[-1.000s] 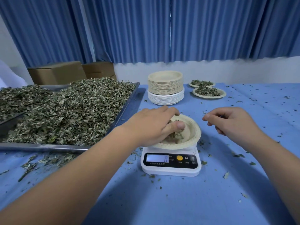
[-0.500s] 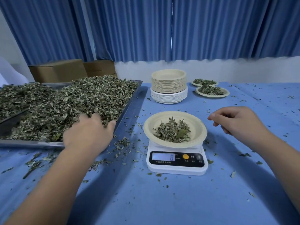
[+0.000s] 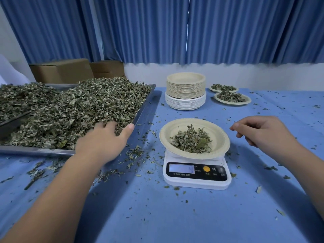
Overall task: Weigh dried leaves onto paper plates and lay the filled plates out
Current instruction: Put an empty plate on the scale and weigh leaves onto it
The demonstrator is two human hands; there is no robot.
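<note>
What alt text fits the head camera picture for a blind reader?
A person's left hand touches dried leaves heaped in a metal tray, beside a leaf-filled paper plate on a white scale. The right hand hovers near the plate.

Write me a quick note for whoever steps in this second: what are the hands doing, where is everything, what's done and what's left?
Left hand: open, fingertips in the dried leaves at the near right corner of the tray, nothing lifted yet.
Right hand: loosely curled, empty, hovering right of the scale.
A plate with a small heap of leaves sits on the scale; the display seems to read 4.
Done: two filled plates laid out at the far side, right of the stack of empty plates.
Left: probably top up this plate, set it by the others, repeat.
</note>
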